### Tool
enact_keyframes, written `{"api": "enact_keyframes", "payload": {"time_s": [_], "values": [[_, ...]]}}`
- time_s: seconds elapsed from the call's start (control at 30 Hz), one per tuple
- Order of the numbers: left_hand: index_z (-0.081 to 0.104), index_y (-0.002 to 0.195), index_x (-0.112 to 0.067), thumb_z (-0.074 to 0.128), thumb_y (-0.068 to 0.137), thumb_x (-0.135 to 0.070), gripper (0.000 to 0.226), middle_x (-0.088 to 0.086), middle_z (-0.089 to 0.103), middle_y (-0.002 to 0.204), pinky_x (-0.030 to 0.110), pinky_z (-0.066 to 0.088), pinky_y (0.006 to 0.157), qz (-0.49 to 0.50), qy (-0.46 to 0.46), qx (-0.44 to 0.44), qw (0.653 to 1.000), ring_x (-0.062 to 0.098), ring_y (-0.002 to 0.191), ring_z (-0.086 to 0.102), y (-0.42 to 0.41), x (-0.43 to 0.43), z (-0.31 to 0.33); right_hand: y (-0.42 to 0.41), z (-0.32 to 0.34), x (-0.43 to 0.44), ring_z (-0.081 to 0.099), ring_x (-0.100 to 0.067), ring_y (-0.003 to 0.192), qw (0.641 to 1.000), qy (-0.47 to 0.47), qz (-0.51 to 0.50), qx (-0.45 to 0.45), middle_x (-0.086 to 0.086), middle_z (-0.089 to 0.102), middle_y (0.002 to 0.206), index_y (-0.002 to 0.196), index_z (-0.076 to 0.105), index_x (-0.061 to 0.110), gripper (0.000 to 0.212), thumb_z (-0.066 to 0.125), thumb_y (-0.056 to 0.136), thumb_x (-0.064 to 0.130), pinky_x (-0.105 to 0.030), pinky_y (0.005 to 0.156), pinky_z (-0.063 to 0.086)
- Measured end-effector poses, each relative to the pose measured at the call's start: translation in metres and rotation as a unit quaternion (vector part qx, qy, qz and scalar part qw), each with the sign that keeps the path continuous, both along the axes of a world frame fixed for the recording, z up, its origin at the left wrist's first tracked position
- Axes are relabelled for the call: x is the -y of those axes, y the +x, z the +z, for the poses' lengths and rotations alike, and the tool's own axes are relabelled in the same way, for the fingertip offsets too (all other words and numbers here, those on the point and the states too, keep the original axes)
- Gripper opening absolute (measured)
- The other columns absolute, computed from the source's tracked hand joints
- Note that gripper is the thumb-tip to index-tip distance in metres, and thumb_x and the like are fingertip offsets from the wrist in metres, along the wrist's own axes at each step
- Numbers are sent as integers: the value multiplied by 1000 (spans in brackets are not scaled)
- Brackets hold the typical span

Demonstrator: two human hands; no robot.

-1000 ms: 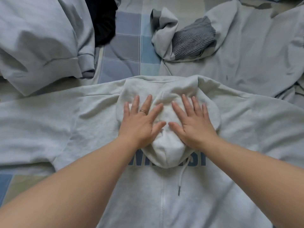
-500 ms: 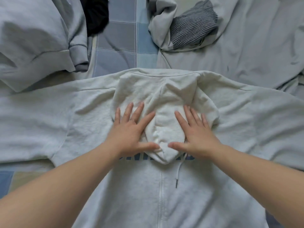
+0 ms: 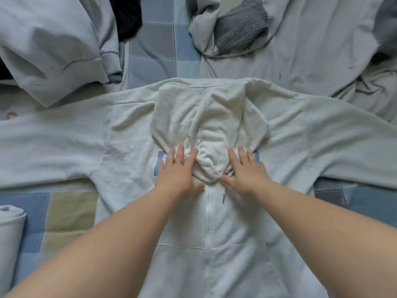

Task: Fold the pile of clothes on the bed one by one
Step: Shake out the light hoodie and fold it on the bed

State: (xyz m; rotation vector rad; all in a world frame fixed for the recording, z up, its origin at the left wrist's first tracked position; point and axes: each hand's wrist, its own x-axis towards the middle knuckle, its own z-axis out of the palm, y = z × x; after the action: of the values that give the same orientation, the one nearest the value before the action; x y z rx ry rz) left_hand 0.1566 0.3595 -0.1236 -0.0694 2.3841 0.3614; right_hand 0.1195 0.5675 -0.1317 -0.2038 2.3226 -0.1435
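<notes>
Now pressing flat on the pale hoodie (image 3: 214,244), palms down, fingers straight and spread, gripping nothing. Just left of the tip of the hood (image 3: 206,121), the left hand (image 3: 177,171); just right of it, the right hand (image 3: 245,171), thumbs close together below the tip. Hood folded down over the chest print, zip up, sleeves out to both sides on the checked bed cover (image 3: 71,214). Beyond, more grey clothes (image 3: 300,50), rumpled.

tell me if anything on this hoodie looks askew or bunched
The hood is bunched into wrinkles between the left hand and right hand, not flat on the hoodie; a drawstring pokes out below.
</notes>
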Motion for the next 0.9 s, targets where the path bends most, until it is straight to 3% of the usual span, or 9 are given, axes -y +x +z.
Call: {"api": "enact_keyframes", "payload": {"time_s": [0.07, 0.13, 0.33, 0.63, 0.8, 0.9], "values": [[6, 159, -42, 57, 89, -64, 89, 2, -14, 169, 54, 11, 123, -34, 8, 88, 996, 29, 155, -8, 24, -3, 23, 24, 28, -11, -9, -24, 155, 997, 19, -7, 68, 5, -16, 168, 158, -9, 39, 85, 43, 96, 64, -56, 123, 4], [12, 158, -42, 51, 91, -68, 82, 0, -6, 170, 55, 12, 122, -68, -7, 129, 989, 32, 155, -5, 45, -6, 48, 47, 60, -26, -6, -25, 155, 996, 25, -16, 78, 6, -8, 169, 159, -5, 40, 78, 41, 98, 61, -54, 123, 3], [5, 159, -41, 46, 92, -71, 84, -1, -8, 169, 52, 6, 124, -68, 27, 58, 996, 30, 155, -11, 72, -37, 112, 96, 140, -87, -2, -22, 155, 997, 21, -74, 6, 7, -3, 169, 159, 2, 39, 71, 39, 101, 54, -50, 123, 11], [6, 159, -43, 46, 95, -66, 79, -2, -5, 170, 47, 13, 124, -100, 87, 25, 991, 27, 156, -7, 61, -165, 142, 104, 178, -247, 14, -23, 154, 965, 10, -263, -17, 1, 16, 167, 160, 13, 32, 71, 48, 101, 50, -44, 122, 18], [11, 159, -43, 49, 95, -62, 77, -4, 0, 170, 43, 16, 124, -94, 110, 18, 989, 26, 156, -1, 45, -279, 116, 89, 159, -370, 34, -25, 146, 909, -55, -410, -44, -7, 34, 161, 159, 22, 25, 69, 55, 101, 37, -32, 114, 28], [10, 159, -41, 50, 95, -61, 78, -1, 0, 170, 41, 13, 125, -110, 103, 11, 988, 27, 155, 0, 33, -342, 87, 71, 127, -427, 36, -26, 144, 850, -94, -514, -61, -6, 34, 160, 159, 22, 23, 71, 56, 99, 41, -38, 118, 28]]}}
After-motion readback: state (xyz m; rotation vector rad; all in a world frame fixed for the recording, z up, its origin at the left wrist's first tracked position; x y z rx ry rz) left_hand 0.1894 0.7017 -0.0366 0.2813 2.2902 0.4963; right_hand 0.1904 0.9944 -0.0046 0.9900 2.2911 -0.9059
